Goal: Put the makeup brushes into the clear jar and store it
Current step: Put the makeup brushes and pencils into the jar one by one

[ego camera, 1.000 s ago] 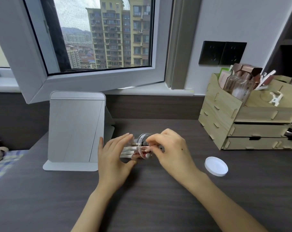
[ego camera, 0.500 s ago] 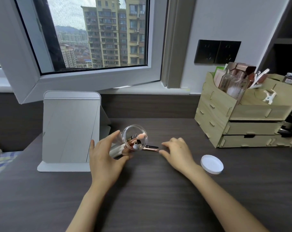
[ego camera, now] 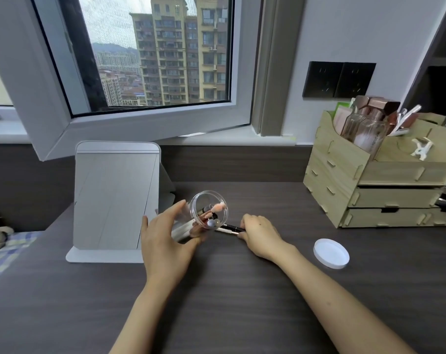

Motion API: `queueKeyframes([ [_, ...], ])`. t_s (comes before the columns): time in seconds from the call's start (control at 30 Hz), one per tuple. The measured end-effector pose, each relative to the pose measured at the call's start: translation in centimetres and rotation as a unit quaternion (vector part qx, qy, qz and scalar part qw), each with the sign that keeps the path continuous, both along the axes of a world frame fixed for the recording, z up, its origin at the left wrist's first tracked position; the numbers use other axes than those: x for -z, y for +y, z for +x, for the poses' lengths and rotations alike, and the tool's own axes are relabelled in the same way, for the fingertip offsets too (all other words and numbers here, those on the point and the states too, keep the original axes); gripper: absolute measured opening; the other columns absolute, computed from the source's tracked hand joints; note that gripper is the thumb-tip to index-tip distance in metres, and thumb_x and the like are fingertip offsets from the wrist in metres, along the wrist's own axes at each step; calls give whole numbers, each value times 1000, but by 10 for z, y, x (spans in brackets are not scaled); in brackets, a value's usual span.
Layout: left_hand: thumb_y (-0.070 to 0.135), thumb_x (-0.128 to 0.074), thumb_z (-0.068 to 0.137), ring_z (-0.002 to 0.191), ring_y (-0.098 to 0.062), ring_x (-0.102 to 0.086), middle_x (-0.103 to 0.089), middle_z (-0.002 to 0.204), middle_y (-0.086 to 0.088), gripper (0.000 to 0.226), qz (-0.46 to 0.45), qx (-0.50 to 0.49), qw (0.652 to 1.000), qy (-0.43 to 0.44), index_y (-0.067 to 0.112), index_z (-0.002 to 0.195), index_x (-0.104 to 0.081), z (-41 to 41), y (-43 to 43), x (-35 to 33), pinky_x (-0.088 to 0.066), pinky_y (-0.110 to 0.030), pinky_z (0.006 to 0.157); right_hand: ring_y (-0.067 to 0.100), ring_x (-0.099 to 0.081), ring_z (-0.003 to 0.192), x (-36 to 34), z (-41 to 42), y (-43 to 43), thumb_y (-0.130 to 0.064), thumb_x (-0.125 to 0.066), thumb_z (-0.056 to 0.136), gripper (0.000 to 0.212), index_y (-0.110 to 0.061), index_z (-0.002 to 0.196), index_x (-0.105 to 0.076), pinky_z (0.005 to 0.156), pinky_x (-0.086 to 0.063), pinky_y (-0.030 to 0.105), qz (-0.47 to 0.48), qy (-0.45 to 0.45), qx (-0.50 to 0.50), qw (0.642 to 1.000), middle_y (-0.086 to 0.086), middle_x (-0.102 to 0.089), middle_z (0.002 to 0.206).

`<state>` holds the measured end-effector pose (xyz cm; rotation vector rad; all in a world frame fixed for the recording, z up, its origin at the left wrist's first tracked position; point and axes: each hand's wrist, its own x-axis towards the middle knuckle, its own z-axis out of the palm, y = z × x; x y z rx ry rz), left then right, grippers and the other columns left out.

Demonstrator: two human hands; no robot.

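Note:
My left hand (ego camera: 163,241) grips the clear jar (ego camera: 204,200), tilted with its open mouth facing right and up. Several makeup brushes (ego camera: 213,213) poke out of the mouth, one with a pink tip. Two more brushes (ego camera: 229,229), one black and one white, lie on the dark desk just right of the jar. The fingertips of my right hand (ego camera: 259,233) rest on their right ends; how firmly it grips them is hidden. The jar's white lid (ego camera: 331,253) lies flat on the desk, to the right of my right wrist.
A standing white mirror (ego camera: 114,198) is just left of my left hand. A wooden drawer organizer (ego camera: 375,180) with bottles stands at the back right. An open window frame (ego camera: 130,123) hangs over the desk's back edge. A checked cloth (ego camera: 4,249) lies at far left.
My right hand left the jar's mouth and moved down to the loose brushes on the desk. My left hand tipped the jar's mouth upward.

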<state>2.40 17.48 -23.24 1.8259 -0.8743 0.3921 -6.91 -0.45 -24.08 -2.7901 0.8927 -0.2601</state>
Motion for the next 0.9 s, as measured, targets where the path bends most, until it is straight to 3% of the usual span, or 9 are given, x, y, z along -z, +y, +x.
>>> queueKeyframes([
  [0.1, 31, -85, 56, 105, -24, -57, -66, 105, 2, 69, 20, -19, 1000, 8, 26, 119, -57, 5, -1, 3, -16, -47, 113, 35, -49, 106, 5, -6, 0, -22, -51, 92, 24, -2, 105, -53, 85, -43, 41, -16, 17, -22, 999, 18, -59, 112],
  [0.17, 27, -85, 56, 113, -33, -55, -67, 107, -2, 70, 32, -23, 999, 12, 26, 120, -57, 7, -2, 5, -16, -48, 113, 34, -49, 104, 7, -11, 0, -22, -51, 92, 21, -4, 102, -56, 85, -42, 40, -28, 1, -19, 999, 17, -60, 110],
  [0.3, 25, -85, 55, 112, -36, -55, -67, 107, -2, 70, 35, -19, 999, 4, 25, 120, -57, 9, -1, 5, -21, -54, 108, 32, -53, 101, -2, -32, 0, -19, -51, 92, 18, -6, 100, -61, 84, -38, 36, 26, -94, 35, 995, 15, -63, 105],
  [0.47, 24, -86, 54, 108, -34, -57, -68, 105, -3, 70, 30, -28, 999, -8, 23, 118, -58, 8, -1, 4, -19, -54, 109, 18, -54, 69, -47, -87, 9, -12, -54, 90, 11, -13, 83, -61, 56, -35, 17, 153, -260, 52, 952, 2, -61, 74],
  [0.6, 21, -88, 52, 95, -28, -60, -68, 100, -2, 70, 23, -33, 998, -40, 20, 116, -60, 2, -1, 1, -21, -57, 109, 6, -50, 55, -82, -117, 29, -15, -53, 91, 13, -22, 84, -61, 61, -41, 22, 211, -233, -27, 949, -7, -53, 61],
  [0.7, 21, -88, 51, 96, -28, -60, -68, 103, -2, 70, 28, -34, 997, -62, 20, 116, -60, 1, -1, 1, -18, -54, 109, 1, -50, 63, -94, -110, 40, -19, -54, 91, 10, -20, 84, -61, 60, -37, 15, 108, -176, -45, 977, -8, -57, 71],
  [0.83, 24, -84, 55, 100, -24, -58, -67, 110, -1, 69, 46, -16, 992, -113, 24, 118, -55, 3, -1, 5, -17, -58, 109, 22, -54, 91, -107, -80, 53, -22, -49, 93, 13, -14, 96, -59, 65, -28, 26, -40, -129, -33, 990, 2, -57, 96],
  [0.9, 25, -83, 54, 102, -20, -55, -66, 113, -2, 70, 55, -6, 988, -142, 23, 118, -55, 3, -2, 6, -19, -61, 108, 28, -54, 94, -109, -63, 59, -22, -49, 93, 16, -12, 99, -59, 74, -35, 31, -69, -116, -50, 990, 6, -55, 101],
])
